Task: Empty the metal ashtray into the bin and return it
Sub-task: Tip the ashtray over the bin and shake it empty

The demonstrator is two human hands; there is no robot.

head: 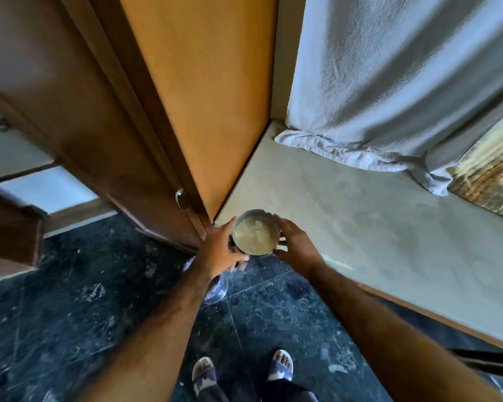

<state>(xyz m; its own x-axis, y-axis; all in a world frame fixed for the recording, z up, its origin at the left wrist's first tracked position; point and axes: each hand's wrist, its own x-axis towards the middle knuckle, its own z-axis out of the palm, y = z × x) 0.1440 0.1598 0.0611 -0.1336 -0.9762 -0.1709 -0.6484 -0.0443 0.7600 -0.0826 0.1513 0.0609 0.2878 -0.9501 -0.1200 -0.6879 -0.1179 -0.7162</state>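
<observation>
1. We hold the metal ashtray [256, 233] at the centre of the frame, over the near corner of the pale counter [360, 227], just right of the wooden cabinet [186, 111].
2. Our left hand [221, 250] cups its left wall with fingers curled under; our right hand [294, 242] presses fingers against its right rim.
3. It looks level, so tilting it carelessly could spill pale residue onto the dark speckled floor [70, 300].
4. Smooth round steel may slip, since our grip is only on the sides.
5. No bin is clearly visible; a clear object below the left wrist is too hidden to identify.
6. A nubbly white towel [389, 82] hangs at the upper right.
</observation>
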